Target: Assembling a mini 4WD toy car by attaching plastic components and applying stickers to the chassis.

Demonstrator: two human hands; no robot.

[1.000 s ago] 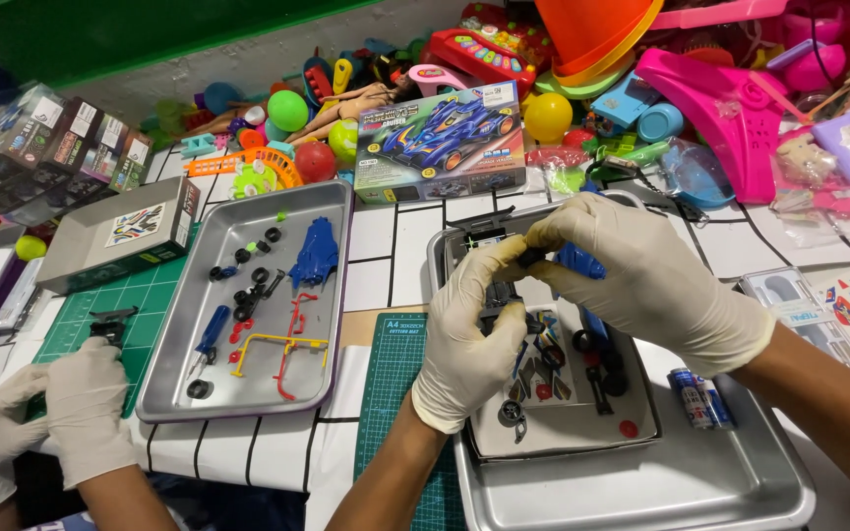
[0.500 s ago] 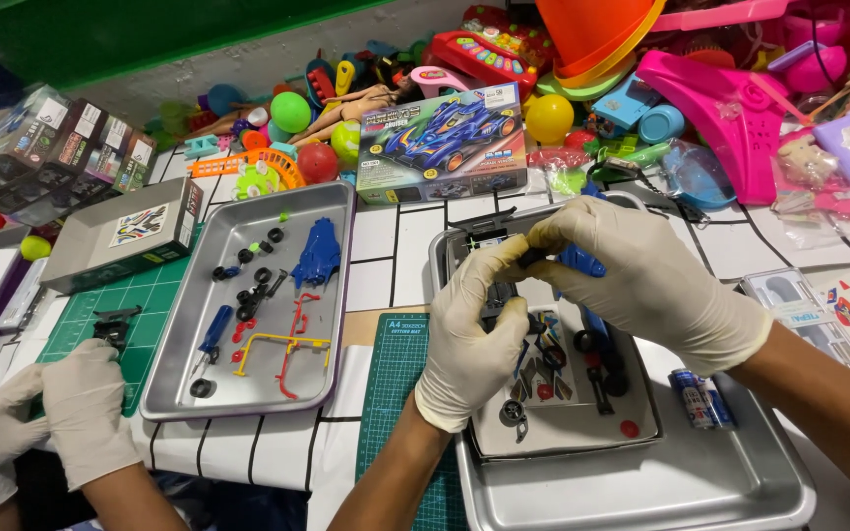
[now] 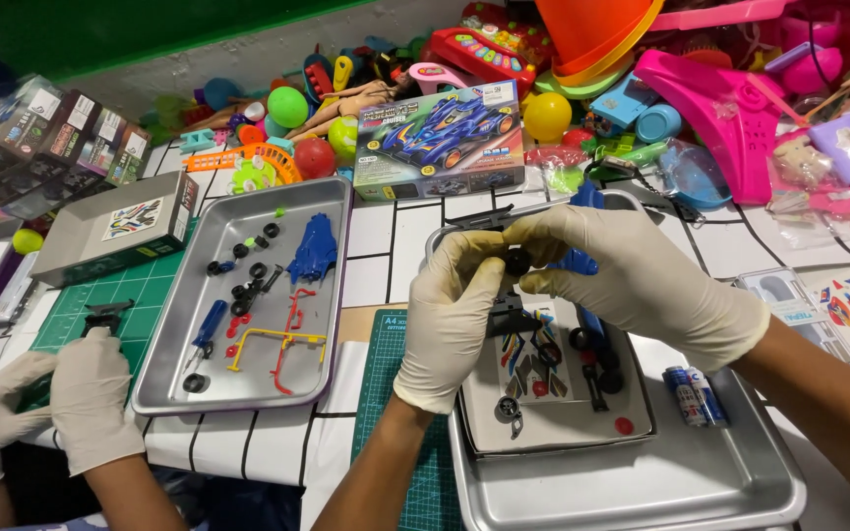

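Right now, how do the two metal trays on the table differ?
The left tray lies beside another person's gloved hands and holds loose parts: a blue car body, small black wheels, red and yellow frames. The right tray, under the wearer's hands, holds a white box lid with parts on it and batteries. Both are shallow, silver, rectangular.

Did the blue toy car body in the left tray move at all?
No. The blue car body lies in the same spot in the left tray, beside the little black wheels, as in the earlier pictures. No hand touches it.
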